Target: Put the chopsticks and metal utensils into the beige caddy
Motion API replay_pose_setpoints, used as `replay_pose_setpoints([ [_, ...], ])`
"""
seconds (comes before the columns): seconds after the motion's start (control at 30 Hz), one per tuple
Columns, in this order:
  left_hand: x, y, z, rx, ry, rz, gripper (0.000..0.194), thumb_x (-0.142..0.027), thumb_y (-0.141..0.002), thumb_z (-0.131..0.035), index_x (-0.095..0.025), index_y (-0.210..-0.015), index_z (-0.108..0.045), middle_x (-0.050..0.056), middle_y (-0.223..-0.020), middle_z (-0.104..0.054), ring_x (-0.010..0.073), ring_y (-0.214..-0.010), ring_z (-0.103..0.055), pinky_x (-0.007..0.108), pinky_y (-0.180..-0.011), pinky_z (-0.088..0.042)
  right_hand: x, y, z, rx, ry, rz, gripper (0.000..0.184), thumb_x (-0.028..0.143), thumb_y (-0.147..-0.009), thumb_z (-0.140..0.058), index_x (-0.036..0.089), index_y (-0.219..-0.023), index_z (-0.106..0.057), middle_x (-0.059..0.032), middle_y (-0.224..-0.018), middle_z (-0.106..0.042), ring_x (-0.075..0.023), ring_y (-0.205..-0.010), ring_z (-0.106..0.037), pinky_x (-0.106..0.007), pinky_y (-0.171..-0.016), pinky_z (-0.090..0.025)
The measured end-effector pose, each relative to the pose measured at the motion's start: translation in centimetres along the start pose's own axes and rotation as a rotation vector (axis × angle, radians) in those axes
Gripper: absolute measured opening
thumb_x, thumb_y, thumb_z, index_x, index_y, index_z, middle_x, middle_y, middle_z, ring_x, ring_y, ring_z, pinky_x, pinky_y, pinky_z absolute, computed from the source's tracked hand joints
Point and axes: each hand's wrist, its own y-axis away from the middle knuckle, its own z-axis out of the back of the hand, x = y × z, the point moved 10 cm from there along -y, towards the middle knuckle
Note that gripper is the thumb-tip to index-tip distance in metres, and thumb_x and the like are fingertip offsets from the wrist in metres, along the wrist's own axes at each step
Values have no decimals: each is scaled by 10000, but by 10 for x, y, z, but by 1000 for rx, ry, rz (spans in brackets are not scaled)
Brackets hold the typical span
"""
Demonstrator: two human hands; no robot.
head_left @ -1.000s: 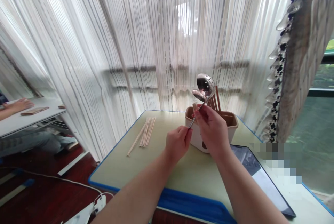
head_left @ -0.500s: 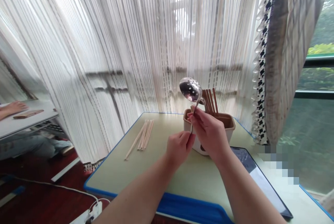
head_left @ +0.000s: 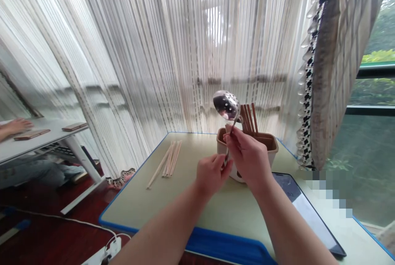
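Observation:
Both hands grip a metal slotted ladle (head_left: 226, 105), its bowl full of small holes and raised above the table. My left hand (head_left: 212, 174) is closed around the lower end of the handle. Higher up, just below the bowl, the fingers of my right hand (head_left: 248, 152) pinch the same handle. Right behind my hands stands a white utensil holder (head_left: 271, 156) with a brown rim, partly hidden by them. Several brown chopsticks (head_left: 250, 119) stand upright in it. Several pale wooden sticks (head_left: 173, 159) lie in a loose bundle on the table, left of my hands.
A tablet (head_left: 308, 211) lies on the right of the blue-edged table (head_left: 138, 205). A striped sheer curtain (head_left: 154, 51) hangs behind it. Far left, another person's hand (head_left: 18, 126) rests at a white table. A power strip (head_left: 112, 250) is on the floor below.
The ladle and both hands have hardly moved; the bowl sits slightly further right. At the left, the curtain has shifted, showing more of the white table and a second flat object on it.

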Motion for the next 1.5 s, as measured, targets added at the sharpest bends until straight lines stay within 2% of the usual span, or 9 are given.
replay_pose_setpoints([
  [0.07, 1, 0, 0, 27, 81, 12, 197, -345, -839, -478, -194, -873, -602, 25, -647, -617, 131, -562, -550, 238, -551, -398, -1, -2, 5, -18, -5, 14, 281, 283, -859, -485, 187, -1087, -620, -65, -875, -704, -165, -727, -663, -259, -673, -520],
  [0.17, 5, 1, 2, 32, 212, 44, 293, -359, -853, -464, -178, -1054, -577, 30, -701, -624, 122, -574, -548, 235, -570, -422, -2, -4, 11, -25, -7, 25, 298, 277, -854, -495, 184, -1112, -611, -64, -896, -703, -162, -745, -666, -257, -697, -521],
  [0.37, 24, 4, 3, -79, 545, 160, 440, -383, -907, -368, -160, -1280, -434, 25, -726, -614, 98, -544, -518, 228, -566, -439, -10, -9, 19, -25, 3, -6, 298, 282, -849, -511, 190, -1114, -612, -58, -881, -707, -163, -758, -670, -258, -709, -523],
  [0.53, 44, 5, -11, -107, 756, 321, 490, -468, -907, -327, -168, -1274, -453, 47, -805, -650, 74, -474, -495, 209, -476, -419, -22, -10, 23, 7, -142, -58, 319, 285, -838, -538, 187, -1136, -598, -53, -897, -709, -158, -760, -676, -259, -711, -534],
  [0.67, 56, 9, -22, -121, 885, 440, 517, -503, -910, -270, -150, -1209, -501, 69, -831, -663, 88, -506, -559, 196, -431, -402, -33, -10, 33, -56, -218, -94, 331, 280, -833, -550, 208, -1154, -588, -34, -869, -711, -157, -752, -680, -279, -718, -548],
  [0.93, 51, 8, -22, -85, 819, 375, 475, -482, -913, -290, -153, -1131, -555, 61, -826, -651, 95, -549, -574, 213, -484, -432, -37, -6, 76, -343, -382, -84, 355, 248, -825, -573, 233, -1179, -570, -13, -860, -698, -147, -756, -677, -328, -749, -566],
  [1.13, 36, 7, -20, 9, 680, 233, 458, -441, -929, -249, -153, -1097, -563, 32, -697, -606, 108, -553, -530, 243, -549, -433, -50, -6, 98, -481, -435, -102, 363, 273, -831, -566, 216, -1189, -562, -36, -902, -689, -149, -758, -669, -379, -765, -563],
  [1.27, 27, 6, -18, 47, 603, 149, 456, -437, -926, -253, -147, -1109, -553, 40, -694, -592, 134, -628, -549, 261, -596, -433, -66, -8, 99, -463, -336, -124, 364, 301, -840, -546, 207, -1191, -559, -46, -921, -684, -154, -786, -667, -391, -798, -546],
  [1.5, 32, 6, -14, 7, 563, 145, 439, -416, -928, -257, -156, -1141, -539, 35, -679, -574, 143, -640, -549, 267, -607, -431, -87, -14, 84, -320, -144, -130, 352, 306, -858, -507, 207, -1192, -562, -61, -964, -686, -175, -860, -661, -370, -841, -519],
])
